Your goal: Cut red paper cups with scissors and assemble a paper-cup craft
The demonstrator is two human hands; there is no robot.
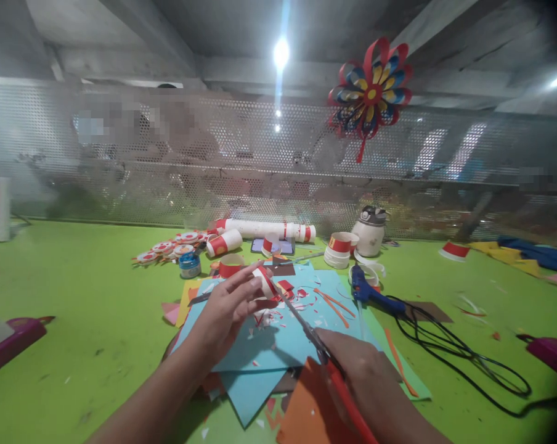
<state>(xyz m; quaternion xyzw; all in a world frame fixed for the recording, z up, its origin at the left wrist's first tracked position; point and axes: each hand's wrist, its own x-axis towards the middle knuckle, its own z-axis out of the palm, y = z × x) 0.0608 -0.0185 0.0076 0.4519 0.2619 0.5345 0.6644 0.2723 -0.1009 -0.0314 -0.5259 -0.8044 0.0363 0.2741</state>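
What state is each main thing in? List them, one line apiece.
Cup piece, held in left hand
Scissors, held in right hand
Blue paper, littered with scraps
Jar, standing, seemingly capped
Glue gun, lying down
Paper cup, on its side
Phone, lying flat
Flask, upright
Paper flower, hanging

We cannot see most of the fingers of the right hand (364,364), hidden beneath it around the scissors (322,351), whose red handles run off the bottom edge. The left hand (227,308) covers part of the cut cup (264,283), and we cannot tell how far the blades reach into it. A small cup (270,245) hides part of the phone (285,246), its screen too small for us to read. The left edge crops a picture frame (5,209); the right edge crops a blue cloth (537,256) and black cord (532,407). Behind the mesh panel (269,148), we find only blurred shapes.
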